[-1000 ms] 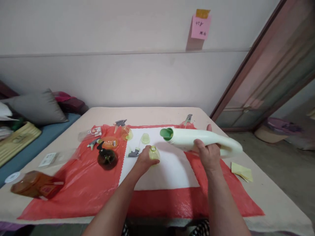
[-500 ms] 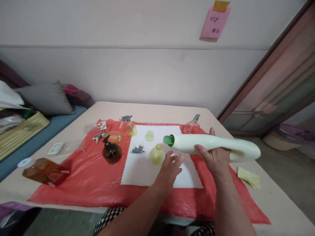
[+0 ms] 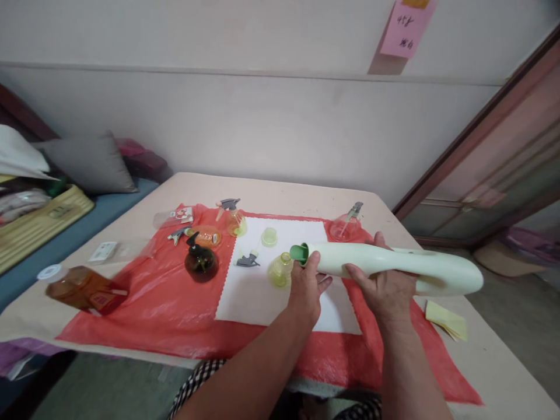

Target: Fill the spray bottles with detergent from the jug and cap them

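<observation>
My right hand (image 3: 387, 286) grips a long pale green plastic vessel (image 3: 367, 256) from below and holds it level above the table. Its mouth, with a green spout (image 3: 300, 253), points left. At the mouth end, my left hand (image 3: 308, 289) clasps the vessel, thumb on the near side and other fingers partly hidden. Just left of that hand, an uncapped yellow-green bottle (image 3: 280, 272) stands on a white cloth (image 3: 249, 300), close below the spout. A grey spray head (image 3: 248, 260) and a pale green round cup-like piece (image 3: 269, 236) lie on the cloth.
A red sheet (image 3: 161, 315) covers much of the table. On it are a dark pump bottle (image 3: 201, 263), an orange spray bottle (image 3: 207, 236), a yellow spray bottle (image 3: 236, 223) and a pink spray bottle (image 3: 343, 228). A large amber bottle (image 3: 83, 290) lies left; yellow cloths (image 3: 446, 321) lie right.
My left hand has moved up from beside the yellow-green bottle and closed on the vessel's mouth end. The vessel stays in my right hand. The head view has shifted slightly.
</observation>
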A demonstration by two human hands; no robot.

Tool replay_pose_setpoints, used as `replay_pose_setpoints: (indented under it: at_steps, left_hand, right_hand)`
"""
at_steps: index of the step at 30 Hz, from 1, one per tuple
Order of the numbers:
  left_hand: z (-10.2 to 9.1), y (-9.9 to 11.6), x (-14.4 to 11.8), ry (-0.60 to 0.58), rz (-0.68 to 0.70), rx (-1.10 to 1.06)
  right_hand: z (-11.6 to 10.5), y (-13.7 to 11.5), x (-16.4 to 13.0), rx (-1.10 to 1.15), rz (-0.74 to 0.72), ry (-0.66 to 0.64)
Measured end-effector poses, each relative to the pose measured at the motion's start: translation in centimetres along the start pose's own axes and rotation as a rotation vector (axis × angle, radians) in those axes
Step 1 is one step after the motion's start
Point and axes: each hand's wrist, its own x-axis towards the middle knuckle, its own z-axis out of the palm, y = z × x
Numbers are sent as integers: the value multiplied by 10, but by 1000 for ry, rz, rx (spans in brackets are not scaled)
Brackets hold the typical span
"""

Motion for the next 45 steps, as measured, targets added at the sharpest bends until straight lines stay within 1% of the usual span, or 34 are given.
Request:
replay_pose_setpoints:
  at_steps: [8, 21, 30, 34, 38, 45]
  left_hand:
    - [0, 1, 3, -38, -25, -130]
    - [-2, 1, 6, -77, -25, -145]
    - [0, 2, 3, -74, -42, -194]
    - [0, 2, 3, -61, -44, -197]
    - [0, 2, 1, -76, -53, -206]
    - [0, 4, -1, -98, -65, -218]
  right_hand:
    - [-14, -12, 7, -60, -68, 22]
    - [-21, -22, 9, -105, -145, 34]
    - [-31, -30, 16, -99, -131, -13]
    - [-31, -29, 16, -106, -145, 0]
    - [-32, -29, 16, -117, -167, 26]
    - [-38, -35, 19, -144, -148, -5]
